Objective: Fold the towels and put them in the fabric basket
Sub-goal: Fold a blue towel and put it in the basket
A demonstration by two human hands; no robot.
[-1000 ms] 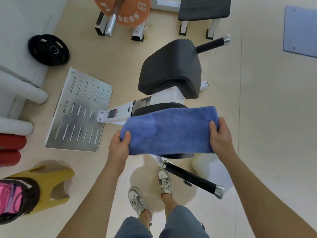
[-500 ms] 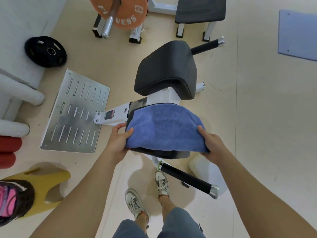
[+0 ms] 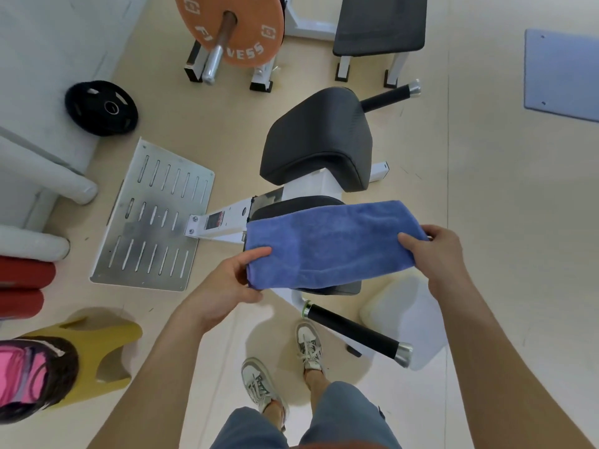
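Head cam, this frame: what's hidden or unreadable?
Head view only:
1. blue towel: number of folded layers, hidden by its top layer.
2. left hand and right hand: fingers under the towel, covered by cloth.
3. yellow basket: contents cut off by the left edge.
4. lower seat pad: mostly covered by the towel.

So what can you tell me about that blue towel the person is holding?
The blue towel looks like soft, fluffy cloth, plain in colour. It is folded into a long band, stretched between both hands: the left hand pinches its left end, thumb on top; the right hand grips its right end. It is held over a black seat pad; whether it touches the pad cannot be told.
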